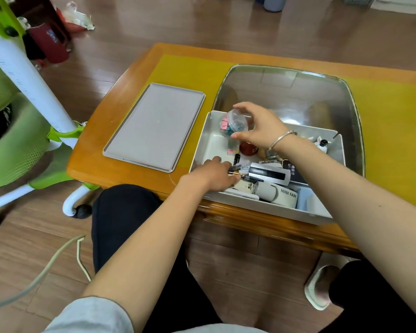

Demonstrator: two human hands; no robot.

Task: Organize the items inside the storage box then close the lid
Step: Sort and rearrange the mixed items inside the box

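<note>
Head view: right hand pinches clip jar; left hand grips pens; lid beside box.

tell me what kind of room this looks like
Probably a living room at home: a low wooden table on wood-plank flooring, a green wheeled chair beside it, and a slipper on the person's foot.

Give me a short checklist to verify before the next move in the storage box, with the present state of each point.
1. Right hand has a firm grip on the clear bag of clips: ok.
2. Left hand rests among the pens, what it holds: cannot tell.
3. Free space in the storage box far-left corner: ok.
4. Transparent lid stands open behind the box: ok.
5. MINI FAN box lies below the rim: cannot tell.
6. Grey tray lies beside the box, apart from it: ok.
</note>
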